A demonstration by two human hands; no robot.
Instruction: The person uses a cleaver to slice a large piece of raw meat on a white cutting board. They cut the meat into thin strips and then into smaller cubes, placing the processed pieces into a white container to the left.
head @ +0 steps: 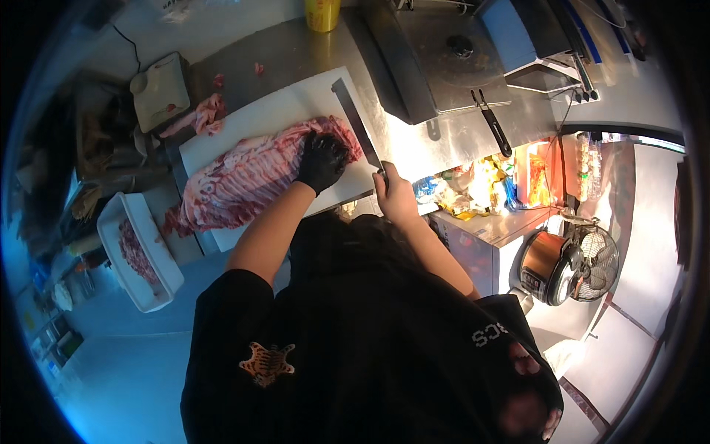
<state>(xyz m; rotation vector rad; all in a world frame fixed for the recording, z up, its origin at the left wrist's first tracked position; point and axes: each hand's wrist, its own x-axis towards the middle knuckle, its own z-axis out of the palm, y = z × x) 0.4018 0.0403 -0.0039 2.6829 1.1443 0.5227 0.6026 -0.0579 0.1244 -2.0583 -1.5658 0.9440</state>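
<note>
A large slab of raw ribs lies slantwise on a white cutting board, its left end reaching past the board's edge. My left hand, in a black glove, rests on the slab near its right end, fingers bent on the meat. Bare, my right hand grips the handle of a long-bladed knife. The blade points away from me, just right of the meat's end. Trimmed meat scraps lie beyond the board's upper left edge.
A white tub with ground or chopped meat stands at the left. Upper left is a weighing scale. A yellow container stands behind the board. A metal-lidded appliance and black-handled tongs or fork are at the right.
</note>
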